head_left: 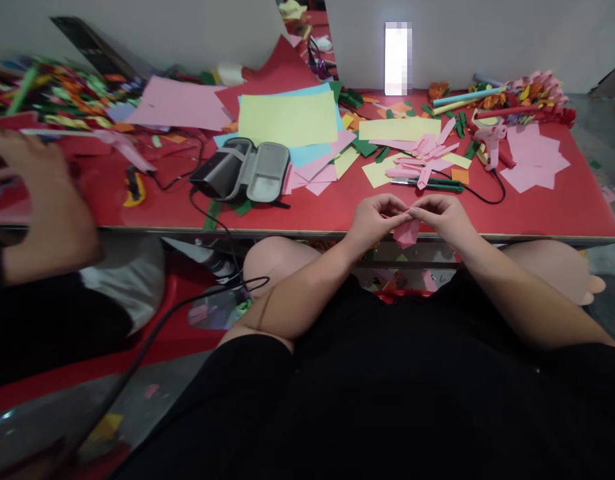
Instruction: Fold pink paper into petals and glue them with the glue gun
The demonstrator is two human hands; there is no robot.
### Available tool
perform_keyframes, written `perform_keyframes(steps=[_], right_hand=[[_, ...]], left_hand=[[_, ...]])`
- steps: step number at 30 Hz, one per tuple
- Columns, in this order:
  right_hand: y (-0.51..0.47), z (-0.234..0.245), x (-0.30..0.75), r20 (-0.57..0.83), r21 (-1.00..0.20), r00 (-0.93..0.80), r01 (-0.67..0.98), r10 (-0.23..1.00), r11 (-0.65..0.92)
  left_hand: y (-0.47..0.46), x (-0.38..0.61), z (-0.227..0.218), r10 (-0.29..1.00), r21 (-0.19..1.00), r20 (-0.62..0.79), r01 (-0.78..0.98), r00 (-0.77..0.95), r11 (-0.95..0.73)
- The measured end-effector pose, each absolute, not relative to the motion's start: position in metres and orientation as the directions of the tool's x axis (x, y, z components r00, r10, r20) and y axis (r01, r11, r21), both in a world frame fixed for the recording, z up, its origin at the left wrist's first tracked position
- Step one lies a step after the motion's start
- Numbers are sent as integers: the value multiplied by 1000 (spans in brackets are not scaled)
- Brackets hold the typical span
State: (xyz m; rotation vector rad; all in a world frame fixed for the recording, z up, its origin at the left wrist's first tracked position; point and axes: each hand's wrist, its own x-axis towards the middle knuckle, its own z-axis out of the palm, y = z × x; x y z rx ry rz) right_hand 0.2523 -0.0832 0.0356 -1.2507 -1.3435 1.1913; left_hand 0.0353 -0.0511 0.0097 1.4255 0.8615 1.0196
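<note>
Red worktable point(587, 190): the broad surface carries paper and tools, most set back from the front edge, which presumably leaves working room before the seated person. Yellow sheet point(287, 120): lies flat atop blue and pink sheets, the overlap probably saving space. Black case point(270, 170): stands open beside the sheets, its lining exposed. Pink star-shaped stack point(534, 160): rests at the table's right, beyond the glue gun. Left hand point(374, 217) and right hand point(440, 210): meet at the front edge, thumbs and fingertips pinched on one small piece between them. Upright phone point(398, 63): lit, at the back against the pale panel, perhaps so that its screen faces the seat. Pink glue gun point(492, 137): on the right, its cord curving forward, apparently within the right hand's reach. Green-handled cutter point(447, 185): lies crosswise just beyond the hands, blade to the left. Pink paper piece point(406, 233): held at its upper edge, the lower part hanging free in front of the table edge; the fingertip grip seems suited to thin, easily creased paper.
</note>
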Motion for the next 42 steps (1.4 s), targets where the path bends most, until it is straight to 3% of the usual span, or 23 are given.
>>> perform_keyframes(steps=[9, 19, 27, 31, 35, 40, 42], right_hand=[[-78, 30, 256, 37, -979, -69, 199, 997, 50], [-79, 31, 255, 49, -979, -89, 192, 995, 65], [-80, 30, 259, 71, -943, -109, 316, 992, 102], [-79, 30, 256, 79, -970, -77, 224, 994, 95], [-80, 32, 253, 52, -994, -72, 96, 996, 59], [-78, 29, 259, -2, -993, -131, 117, 991, 14], [-74, 25, 264, 17, -991, -90, 128, 996, 28]], left_hand=[[-45, 28, 8, 880, 995, 100, -39, 465, -92], [-46, 22, 14, 869, 979, 105, 104, 484, -176], [-50, 25, 14, 869, 930, 238, 156, 434, -333], [-49, 30, 7, 893, 974, 181, 51, 413, -221], [-43, 36, 2, 951, 991, 125, -86, 282, -105], [-38, 37, 4, 969, 962, -163, -187, 186, 197], [-37, 35, 5, 961, 958, -186, -181, 206, 224]])
